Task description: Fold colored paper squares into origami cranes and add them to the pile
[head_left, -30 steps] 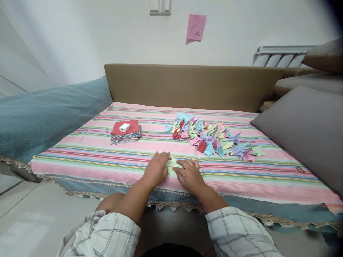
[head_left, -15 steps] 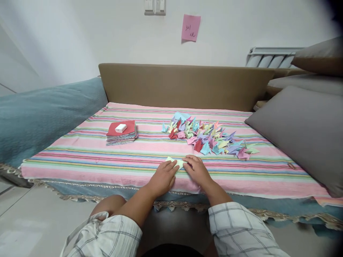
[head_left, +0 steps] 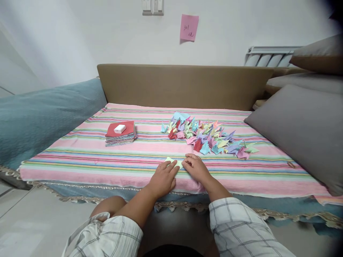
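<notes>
Here's the left hand (head_left: 164, 177), laid palm-down with its fingers stretched out and a little apart, resting over a pale green folded paper (head_left: 180, 164), and that paper sits on the near side of the paper crane heap (head_left: 205, 135), just in front of its left half. Over to the right hand (head_left: 197, 168): fingers curled and bunched, tips and thumb drawn together at the paper's right end, though whether they pinch it I cannot tell. Both hands work nearer the person than the crane heap, checked sleeves (head_left: 241, 221) behind them. The heap itself is a jumble of pink, blue, red, lilac, yellow and green birds, all on a striped cloth (head_left: 80, 157). Left of the heap, well apart, stands a stack of paper sheets (head_left: 120, 140), red on top, with a small white block (head_left: 119, 129) on it. Right of the heap leans a grey cushion (head_left: 300, 132); behind it runs a brown backrest (head_left: 182, 87); farther back and higher, a pink sticky note (head_left: 189, 28) reading "301" clings to the wall. Far left of the heap, a blue-covered armrest (head_left: 53, 107) closes the scene.
</notes>
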`<state>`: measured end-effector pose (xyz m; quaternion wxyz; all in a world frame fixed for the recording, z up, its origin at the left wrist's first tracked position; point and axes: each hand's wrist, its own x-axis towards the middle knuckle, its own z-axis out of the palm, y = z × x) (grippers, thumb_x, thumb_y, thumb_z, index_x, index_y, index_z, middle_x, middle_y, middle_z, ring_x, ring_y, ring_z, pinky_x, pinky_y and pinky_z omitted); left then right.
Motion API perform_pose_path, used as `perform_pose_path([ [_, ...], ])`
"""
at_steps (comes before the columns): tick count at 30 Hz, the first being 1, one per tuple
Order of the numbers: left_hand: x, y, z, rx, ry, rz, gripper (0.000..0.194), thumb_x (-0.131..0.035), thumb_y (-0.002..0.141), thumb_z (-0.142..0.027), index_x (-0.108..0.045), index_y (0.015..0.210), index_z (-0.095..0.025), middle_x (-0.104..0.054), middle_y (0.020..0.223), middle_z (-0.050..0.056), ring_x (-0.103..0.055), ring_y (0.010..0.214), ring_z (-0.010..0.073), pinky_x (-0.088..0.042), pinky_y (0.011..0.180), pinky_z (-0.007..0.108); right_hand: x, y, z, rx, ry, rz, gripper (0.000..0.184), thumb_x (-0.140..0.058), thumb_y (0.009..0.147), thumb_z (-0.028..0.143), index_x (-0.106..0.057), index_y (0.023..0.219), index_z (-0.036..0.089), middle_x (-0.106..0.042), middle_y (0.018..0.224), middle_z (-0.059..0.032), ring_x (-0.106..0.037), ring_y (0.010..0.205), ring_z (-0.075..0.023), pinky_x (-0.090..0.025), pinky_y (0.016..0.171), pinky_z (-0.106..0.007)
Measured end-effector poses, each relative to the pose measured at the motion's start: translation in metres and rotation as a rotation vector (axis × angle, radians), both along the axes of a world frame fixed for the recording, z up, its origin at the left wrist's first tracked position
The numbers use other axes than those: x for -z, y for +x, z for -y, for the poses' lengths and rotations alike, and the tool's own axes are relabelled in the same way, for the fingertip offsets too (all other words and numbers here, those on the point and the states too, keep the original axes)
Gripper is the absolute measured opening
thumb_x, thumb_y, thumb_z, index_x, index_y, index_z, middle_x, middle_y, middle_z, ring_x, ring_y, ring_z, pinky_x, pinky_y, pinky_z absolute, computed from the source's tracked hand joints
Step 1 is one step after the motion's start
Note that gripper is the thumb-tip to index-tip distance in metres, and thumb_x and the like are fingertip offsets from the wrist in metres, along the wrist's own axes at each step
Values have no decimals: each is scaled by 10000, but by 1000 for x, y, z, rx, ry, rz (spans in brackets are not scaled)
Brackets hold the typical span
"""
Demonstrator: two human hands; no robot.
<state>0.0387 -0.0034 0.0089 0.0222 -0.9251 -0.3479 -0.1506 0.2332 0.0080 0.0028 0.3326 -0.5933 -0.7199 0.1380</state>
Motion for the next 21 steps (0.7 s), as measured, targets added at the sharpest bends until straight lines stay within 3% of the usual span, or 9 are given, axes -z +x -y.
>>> perform_pose_path([
  [21,6,-3,-3,6,4,-26,539,-488,784,-206,-421,1318,-235,-391,1400,90,-389,1203,300,-320,987,490,1,-2,-9,-31,-44,139,111,-555,795,267,-624,741,198,-562,1031,-54,-487,1000,-191,-373,870,-319],
])
